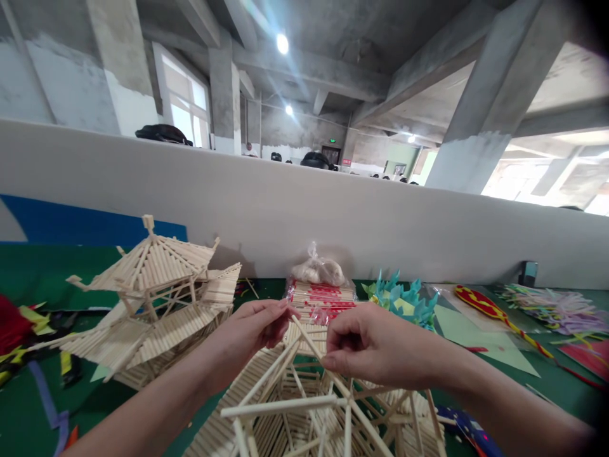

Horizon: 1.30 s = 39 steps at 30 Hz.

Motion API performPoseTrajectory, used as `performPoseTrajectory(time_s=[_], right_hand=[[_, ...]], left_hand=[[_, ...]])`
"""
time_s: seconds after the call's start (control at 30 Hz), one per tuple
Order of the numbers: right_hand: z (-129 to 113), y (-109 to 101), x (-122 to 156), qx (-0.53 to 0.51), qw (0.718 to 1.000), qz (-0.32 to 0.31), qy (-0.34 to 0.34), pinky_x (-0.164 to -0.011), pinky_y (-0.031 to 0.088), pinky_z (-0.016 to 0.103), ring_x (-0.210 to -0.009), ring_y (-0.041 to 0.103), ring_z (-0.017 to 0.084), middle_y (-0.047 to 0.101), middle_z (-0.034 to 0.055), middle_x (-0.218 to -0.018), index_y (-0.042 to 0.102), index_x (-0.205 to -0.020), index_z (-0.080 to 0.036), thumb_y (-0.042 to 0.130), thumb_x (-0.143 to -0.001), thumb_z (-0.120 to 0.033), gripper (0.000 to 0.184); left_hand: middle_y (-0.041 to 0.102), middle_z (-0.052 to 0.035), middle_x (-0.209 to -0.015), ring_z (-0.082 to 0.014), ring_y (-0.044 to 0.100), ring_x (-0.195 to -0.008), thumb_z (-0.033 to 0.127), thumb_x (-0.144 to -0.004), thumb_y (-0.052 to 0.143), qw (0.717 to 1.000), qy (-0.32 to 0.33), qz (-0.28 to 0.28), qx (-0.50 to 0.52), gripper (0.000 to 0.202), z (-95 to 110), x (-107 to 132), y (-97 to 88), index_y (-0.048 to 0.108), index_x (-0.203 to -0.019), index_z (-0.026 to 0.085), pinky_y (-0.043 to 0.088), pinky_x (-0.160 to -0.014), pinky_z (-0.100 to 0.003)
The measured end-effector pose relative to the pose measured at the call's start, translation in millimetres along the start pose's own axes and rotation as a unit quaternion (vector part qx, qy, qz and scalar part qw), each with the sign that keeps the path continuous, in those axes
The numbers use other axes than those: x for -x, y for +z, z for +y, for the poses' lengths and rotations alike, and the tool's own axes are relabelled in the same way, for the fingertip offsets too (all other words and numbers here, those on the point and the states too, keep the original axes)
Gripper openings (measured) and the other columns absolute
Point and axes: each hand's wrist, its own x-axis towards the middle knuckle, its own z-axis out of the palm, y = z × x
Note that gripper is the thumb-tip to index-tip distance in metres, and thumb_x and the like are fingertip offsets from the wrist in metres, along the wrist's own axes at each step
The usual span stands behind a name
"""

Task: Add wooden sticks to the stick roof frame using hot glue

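Observation:
A pale wooden stick model [304,406] stands right in front of me, with an open frame of sticks on top and slatted roof parts lower down. My right hand [366,346] is closed in a pinch on a slanting wooden stick [307,336] of that frame. At the stick's upper end is my left hand [261,322], its fingertips pressed together; whether they grip the stick or something small is hidden. To the left of my left arm stands another stick-built pavilion [155,266] with tiered roofs.
Behind my hands lie packs of red-and-pale sticks [323,295] and a clear plastic bag [316,270]. Teal paper leaves [404,298], a red-and-yellow ornament [480,301] and pastel strips [554,308] lie rightward. A white partition [266,209] borders the green table [181,422].

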Motion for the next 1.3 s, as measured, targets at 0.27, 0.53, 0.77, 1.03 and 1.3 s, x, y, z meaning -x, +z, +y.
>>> performPoseTrajectory(time_s=[0.27,0.53,0.77,1.03,1.3], right_hand=[[1.4,3.2,1.5,-0.002,1.000,0.004,-0.006,-0.041,0.027,0.016,-0.049,0.035,0.005,0.042,-0.0074,-0.052,0.050,-0.062,-0.018,0.052,-0.075,-0.024,0.014],[0.3,3.6,-0.2,0.012,1.000,-0.001,0.014,-0.041,0.027,0.018,-0.048,0.036,0.006,0.043,-0.0069,-0.052,0.051,-0.062,-0.019,0.051,-0.076,-0.026,0.015],[-0.4,5.8,2.0,0.020,1.000,0.005,0.012,-0.042,0.027,0.019,-0.048,0.036,0.006,0.042,-0.0063,-0.052,0.050,-0.060,-0.019,0.051,-0.073,-0.024,0.014],[-4.5,4.7,0.0,0.005,1.000,0.013,0.020,-0.040,0.025,0.018,-0.045,0.032,0.006,0.036,-0.0070,-0.049,0.044,-0.053,-0.018,0.048,-0.065,-0.015,0.013],[-2.3,4.7,-1.9,-0.023,0.999,0.008,0.024,-0.040,0.025,0.017,-0.045,0.032,0.005,0.036,-0.0070,-0.049,0.044,-0.053,-0.018,0.048,-0.064,-0.015,0.012]], left_hand=[[0.046,0.0035,-0.054,-0.0102,0.038,-0.053,0.038,-0.072,0.061,1.000,0.006,-0.004,-0.011,0.024,-1.1,2.2,-1.6,0.063,-0.063,0.015,0.029,-0.052,-0.022],[0.041,0.0057,-0.053,-0.0091,0.033,-0.052,0.036,-0.068,0.064,0.998,0.013,-0.028,-0.046,0.023,1.2,-0.1,3.5,0.060,-0.065,0.014,0.025,-0.050,-0.022],[0.039,0.0060,-0.052,-0.0091,0.032,-0.051,0.037,-0.068,0.063,0.998,0.016,-0.033,-0.050,0.025,3.3,0.2,6.0,0.055,-0.061,0.015,0.025,-0.050,-0.022],[0.040,0.0062,-0.052,-0.0090,0.032,-0.051,0.036,-0.069,0.063,0.998,0.010,-0.036,-0.055,0.024,2.9,-1.2,5.4,0.054,-0.060,0.015,0.025,-0.050,-0.022],[0.041,0.0061,-0.053,-0.0088,0.032,-0.051,0.037,-0.070,0.063,0.998,0.008,-0.038,-0.052,0.026,2.0,-1.1,4.4,0.052,-0.060,0.016,0.025,-0.049,-0.021]])
